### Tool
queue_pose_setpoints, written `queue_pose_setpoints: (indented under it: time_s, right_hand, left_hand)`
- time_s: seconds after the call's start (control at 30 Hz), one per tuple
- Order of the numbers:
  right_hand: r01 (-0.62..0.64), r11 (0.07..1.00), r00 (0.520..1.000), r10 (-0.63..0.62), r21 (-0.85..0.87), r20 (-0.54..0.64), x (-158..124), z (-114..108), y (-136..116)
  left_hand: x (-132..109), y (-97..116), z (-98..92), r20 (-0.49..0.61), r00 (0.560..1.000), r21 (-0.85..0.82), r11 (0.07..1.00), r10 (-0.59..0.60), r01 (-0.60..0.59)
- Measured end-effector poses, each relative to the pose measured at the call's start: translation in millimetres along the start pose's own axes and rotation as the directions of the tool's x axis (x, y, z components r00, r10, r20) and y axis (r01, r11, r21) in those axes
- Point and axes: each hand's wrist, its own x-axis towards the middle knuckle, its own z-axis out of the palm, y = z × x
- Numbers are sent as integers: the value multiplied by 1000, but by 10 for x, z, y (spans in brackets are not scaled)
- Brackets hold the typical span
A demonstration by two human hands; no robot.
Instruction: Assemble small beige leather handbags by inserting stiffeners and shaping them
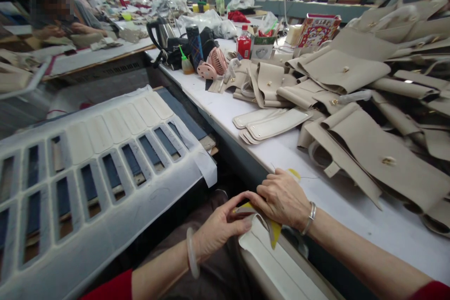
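Note:
At the near edge of the white worktable (351,206), both hands meet on a cream leather piece (262,243) with a yellow strip (274,233). My left hand (220,227), with a pale bangle on its wrist, pinches the piece's top corner from the left. My right hand (283,199), wearing a silver bracelet, lies curled over the same corner, fingers pressed down on it. The rest of the piece hangs down over my lap.
Beige leather bag flaps (383,159) and strips (270,124) are heaped on the table's right side. A white slotted template (105,168) lies at left. A pink fan (214,63), bottles, and a kettle (160,33) stand further back. Another person (59,18) sits at far left.

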Motion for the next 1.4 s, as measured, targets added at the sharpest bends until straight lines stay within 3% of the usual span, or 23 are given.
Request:
queue_pose_setpoints:
  time_s: [0.2, 0.33, 0.47, 0.8, 1.0, 1.1, 1.23, 1.3, 1.4]
  right_hand:
    - [23, 1000, 1000, -23, 18, 18, 18, -5, 3]
    - [38, 999, 999, -38, 39, 10, 11, 22, 5]
    - [44, 998, 999, -44, 46, -11, -7, 49, 3]
    - [48, 996, 998, -44, 72, -49, -90, 97, 6]
    - [-74, 990, 997, 76, 123, -6, -300, 135, -154]
    - [-185, 975, 983, 184, 121, 16, -389, 134, -275]
    - [-250, 964, 968, 248, 85, 36, -417, 97, -343]
    - [-255, 965, 966, 251, 58, 60, -448, 70, -339]
    - [-288, 956, 954, 282, 48, 103, -600, 45, -318]
  left_hand:
    - [-20, -51, 36, -68, 994, 64, 994, 90, -86]
    - [-43, -34, 69, -125, 983, 276, 956, 136, -97]
    - [-66, 15, 96, -159, 958, 525, 842, 238, -122]
    - [-100, 69, 164, -126, 943, 747, 655, 308, -114]
    - [-136, 49, 196, -22, 941, 830, 532, 338, -171]
    - [-131, 59, 168, -23, 963, 766, 623, 268, -155]
    - [-72, 96, 146, -3, 997, 323, 943, 79, -74]
    - [-29, 99, 154, 60, 996, 172, 982, 70, -80]
    - [39, 58, 152, 112, 990, 166, 981, 88, -106]
